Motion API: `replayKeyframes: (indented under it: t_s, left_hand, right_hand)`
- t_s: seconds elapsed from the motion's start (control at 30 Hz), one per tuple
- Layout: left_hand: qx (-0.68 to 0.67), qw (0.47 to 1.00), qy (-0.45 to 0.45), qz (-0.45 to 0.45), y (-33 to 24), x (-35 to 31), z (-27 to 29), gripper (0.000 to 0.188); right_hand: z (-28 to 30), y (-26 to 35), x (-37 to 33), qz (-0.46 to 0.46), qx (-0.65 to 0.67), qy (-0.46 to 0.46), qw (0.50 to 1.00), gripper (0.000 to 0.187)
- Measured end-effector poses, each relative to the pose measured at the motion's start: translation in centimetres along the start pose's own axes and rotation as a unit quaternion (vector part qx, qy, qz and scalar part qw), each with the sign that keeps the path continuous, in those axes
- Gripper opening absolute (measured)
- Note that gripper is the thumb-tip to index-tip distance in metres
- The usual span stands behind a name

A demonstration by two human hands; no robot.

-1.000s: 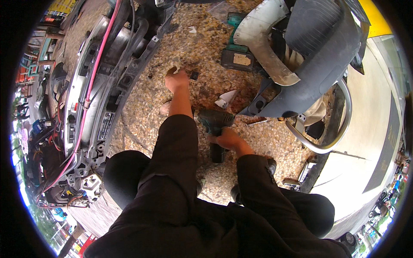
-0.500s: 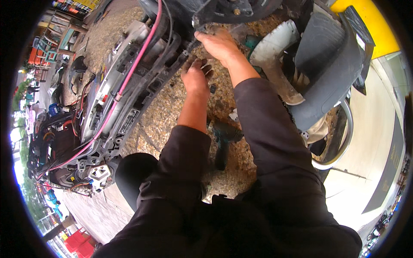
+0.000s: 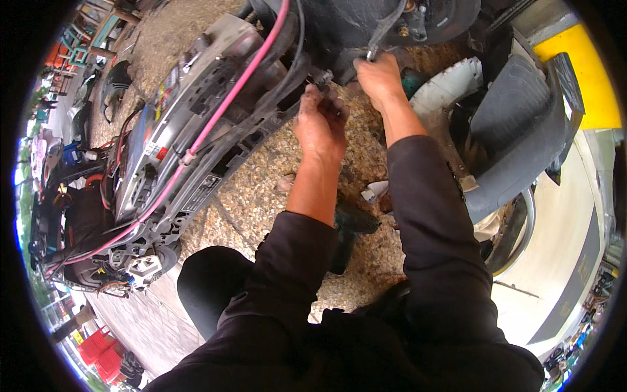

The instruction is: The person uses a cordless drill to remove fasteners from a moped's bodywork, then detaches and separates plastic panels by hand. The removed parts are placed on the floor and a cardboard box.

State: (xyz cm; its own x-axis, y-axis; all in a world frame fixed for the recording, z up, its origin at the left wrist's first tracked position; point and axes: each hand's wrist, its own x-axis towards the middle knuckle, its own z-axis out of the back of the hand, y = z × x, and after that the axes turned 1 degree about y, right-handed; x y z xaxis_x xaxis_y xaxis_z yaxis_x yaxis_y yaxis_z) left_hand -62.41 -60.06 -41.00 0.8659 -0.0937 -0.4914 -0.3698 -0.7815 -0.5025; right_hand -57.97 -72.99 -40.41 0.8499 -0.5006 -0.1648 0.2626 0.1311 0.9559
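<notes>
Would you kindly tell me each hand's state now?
Left hand: fingers curled; cannot tell whether it holds anything.
Right hand: fingers curled by a grey strip; grip unclear.

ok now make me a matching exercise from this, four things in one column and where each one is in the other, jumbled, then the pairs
Things:
1. pink line
2. power drill
3. grey curved panel
4. right hand

Places:
A. near the yellow block at upper right
B. just below the dark housing at the top of the view
C. along the long frame on the left
D. on the speckled ground, between the dark sleeves

Pairs: 1-C, 2-D, 3-A, 4-B
</notes>
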Motion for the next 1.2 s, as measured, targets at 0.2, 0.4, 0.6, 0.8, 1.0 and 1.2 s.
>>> replayKeyframes:
  t_s: [0.2,0.4,0.6,0.8,1.0,1.2]
  left_hand:
    - [0.107,0.994,-0.013,0.006,0.0,-1.5,-0.8,0.026]
    - [0.346,0.931,0.062,-0.098,-1.9,-5.6,-2.9,0.018]
    - [0.520,0.775,0.139,-0.332,-11.6,-9.0,-6.8,0.026]
    - [0.623,0.663,0.103,-0.402,-17.4,-11.2,-4.7,0.025]
    - [0.630,0.664,0.076,-0.397,-17.2,-9.4,-2.7,0.020]
    - [0.575,0.735,0.106,-0.345,-14.1,-10.3,-4.4,0.021]
  right_hand:
    - [-0.3,-0.4,-1.2,-0.089,0.065,-0.018,0.994,0.048]
    - [-1.4,-1.8,1.1,0.156,-0.353,0.168,0.907,0.030]
    - [-2.3,-2.5,1.2,-0.094,0.125,0.008,0.988,0.018]
    - [-1.6,-2.4,0.7,-0.069,0.076,0.010,0.995,0.028]
    - [-0.9,-2.1,0.0,-0.079,0.129,0.047,0.987,0.034]
    - [-0.1,-6.8,-6.0,-0.048,0.130,0.026,0.990,0.046]
